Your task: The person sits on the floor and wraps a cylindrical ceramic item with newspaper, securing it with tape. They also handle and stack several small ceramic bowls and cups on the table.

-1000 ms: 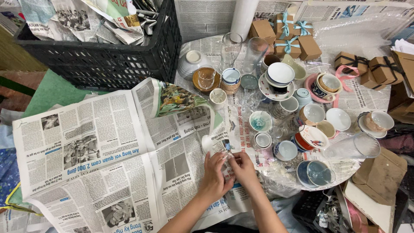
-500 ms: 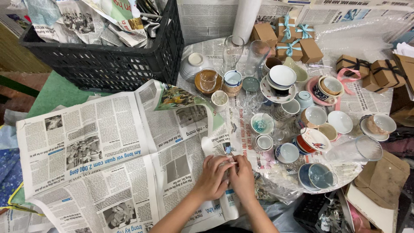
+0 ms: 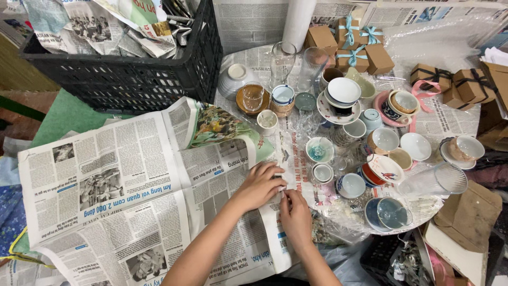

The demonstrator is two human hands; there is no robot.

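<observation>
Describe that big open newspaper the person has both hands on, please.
The newspaper is a large printed sheet of thin, creased paper, spread flat and open across the left of the work surface. It shows columns of text, grey photographs and one colourful picture near its upper right, where the paper is crumpled. The left hand and the right hand press on its right edge, beside small cups.

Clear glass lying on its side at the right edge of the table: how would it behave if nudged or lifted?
The clear glass lies on its side, so a nudge would likely roll it. It sits near the table's edge and looks thin-walled: probably fragile if it drops. Smooth glass may slip in the hands.
</observation>
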